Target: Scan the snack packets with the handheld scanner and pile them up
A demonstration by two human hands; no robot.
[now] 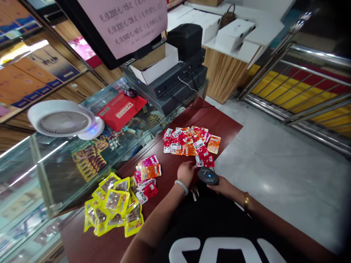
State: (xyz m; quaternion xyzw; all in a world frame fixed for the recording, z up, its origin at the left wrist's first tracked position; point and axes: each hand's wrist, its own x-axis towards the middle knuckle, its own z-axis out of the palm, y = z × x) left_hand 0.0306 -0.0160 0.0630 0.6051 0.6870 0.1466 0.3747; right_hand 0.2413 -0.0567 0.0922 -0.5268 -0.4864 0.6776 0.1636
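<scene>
My right hand (223,186) is wrapped around a black handheld barcode scanner (207,176) with a small blue light, close in front of my body. My left hand (186,172), with a pale bracelet at the wrist, has its fingertips pinched at the left edge of a red-and-white snack packet (207,161). That packet lies at the near side of a pile of red, orange and white snack packets (183,140). Left of my left hand lies a smaller group of similar packets (149,171). Beyond it are several yellow snack packets (116,201) with clear windows, heaped together.
The packets lie on a brown-red tabletop (161,162) beside a glass display counter (65,160). On the counter are a white fan (64,118), a red mat (120,111) and a mouse (130,92). A monitor with a pink sign (131,25) stands behind. Metal railing (315,80) is at right.
</scene>
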